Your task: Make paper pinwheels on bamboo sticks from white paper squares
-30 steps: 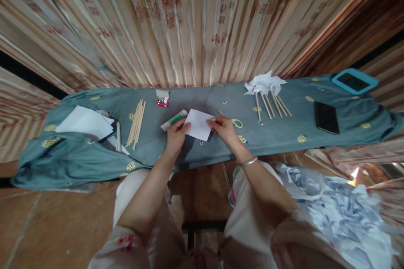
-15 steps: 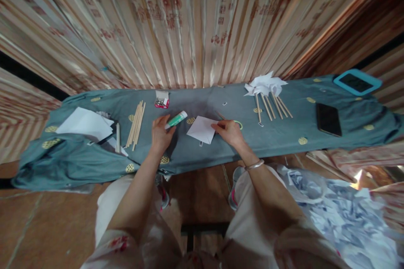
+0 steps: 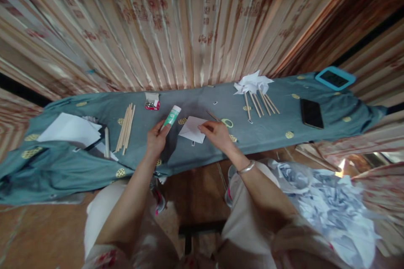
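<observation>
My left hand is closed around a green and white glue stick, which tilts up and to the right above the cloth. A small square of white paper with crease lines lies flat on the cloth just right of it. The fingers of my right hand pinch the paper's right corner; the fingertips hide that corner. Close behind my right hand are scissors with light green handles, partly covered by it.
Wooden sticks, a red box of metal bits and white paper sheets lie to the left. Paper pinwheels on sticks, a black phone and a blue-framed device lie right. A bag of paper scraps stands below.
The glue stick has turned more upright in my left hand. My right fingers have stayed at the paper's corner. The whole view has shifted, with the table further left.
</observation>
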The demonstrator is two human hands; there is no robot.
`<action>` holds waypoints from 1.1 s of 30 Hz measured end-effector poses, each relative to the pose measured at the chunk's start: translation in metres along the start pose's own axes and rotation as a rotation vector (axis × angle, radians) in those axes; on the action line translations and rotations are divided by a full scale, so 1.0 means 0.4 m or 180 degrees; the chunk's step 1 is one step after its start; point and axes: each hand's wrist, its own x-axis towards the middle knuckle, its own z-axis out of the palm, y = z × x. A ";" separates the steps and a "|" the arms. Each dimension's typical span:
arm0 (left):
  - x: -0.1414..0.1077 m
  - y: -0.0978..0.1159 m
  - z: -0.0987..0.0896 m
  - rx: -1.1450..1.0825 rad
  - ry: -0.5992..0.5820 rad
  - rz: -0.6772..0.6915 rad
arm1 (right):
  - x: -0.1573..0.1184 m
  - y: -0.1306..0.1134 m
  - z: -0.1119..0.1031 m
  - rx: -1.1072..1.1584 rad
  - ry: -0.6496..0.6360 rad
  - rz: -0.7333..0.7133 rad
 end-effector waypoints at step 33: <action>-0.119 0.076 0.089 -0.1284 -0.1490 -0.1079 | 0.028 -0.043 0.075 0.3320 -0.0223 0.1245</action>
